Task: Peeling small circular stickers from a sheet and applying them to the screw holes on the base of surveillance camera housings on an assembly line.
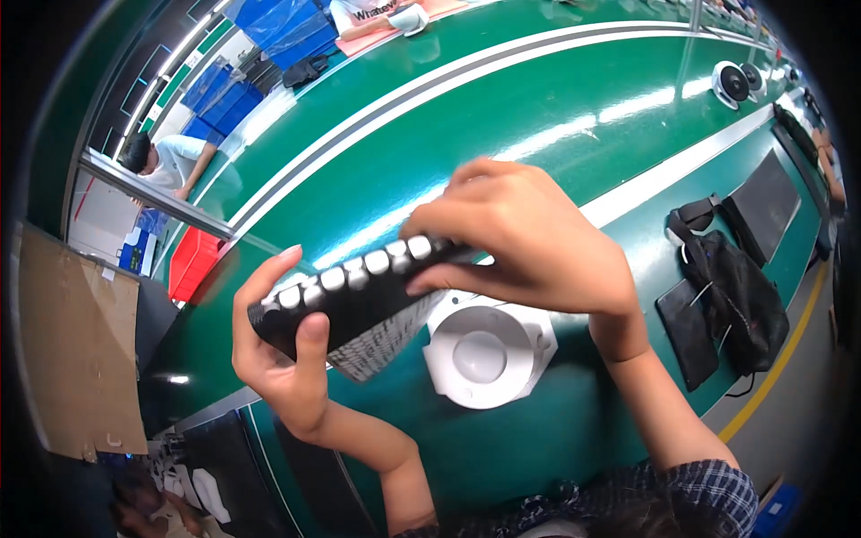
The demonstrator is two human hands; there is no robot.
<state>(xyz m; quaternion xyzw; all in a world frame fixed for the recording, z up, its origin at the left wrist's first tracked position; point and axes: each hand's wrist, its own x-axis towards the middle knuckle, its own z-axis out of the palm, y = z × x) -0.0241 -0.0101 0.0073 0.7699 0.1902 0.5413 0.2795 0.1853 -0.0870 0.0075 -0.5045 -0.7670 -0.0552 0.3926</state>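
A black block-like thing (363, 300) with white round pieces in a row along its upper edge is held tilted above the bench. Printed white paper shows on its lower side; its exact kind I cannot make out. My left hand (291, 377) grips its left end between thumb and fingers. At the other end, my right hand (529, 242) is closed, thumb below and bent fingers above, with the fingertips partly hidden. Just below the right hand, a white housing (437, 359) with a round opening rests on the green bench, a pale dome (480, 357) in its middle.
On the right lie a black bag (740, 305) and a dark flat case (688, 332). Round white-and-black units (731, 85) stand at the far right. A red bin (193, 263) is at the left, beside a cardboard panel (81, 341). Other people sit across the green line (502, 99).
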